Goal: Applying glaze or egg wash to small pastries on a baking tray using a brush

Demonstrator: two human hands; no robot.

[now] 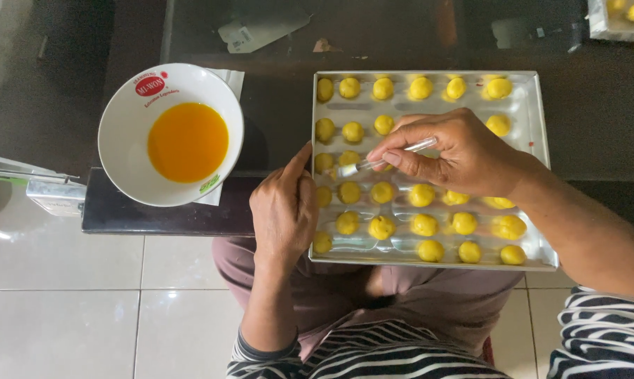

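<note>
Fingers (pixel 401 156) of right hand (pixel 457 154) pinch clear-handled brush (pixel 383 161), glazing dough balls (pixel 381 227) nr tray (pixel 534 175) left edge; left hand (pixel 285 207), curled, empty, steadies tray. Next prob. needs re-dip in bowl (pixel 131 168) of egg wash (pixel 188 142).

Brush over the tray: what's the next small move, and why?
Probably lower the brush tip onto the dough ball just under it. The right hand holds the brush with its bristles right at that ball in the tray, and the left hand steadies the tray's edge.
</note>
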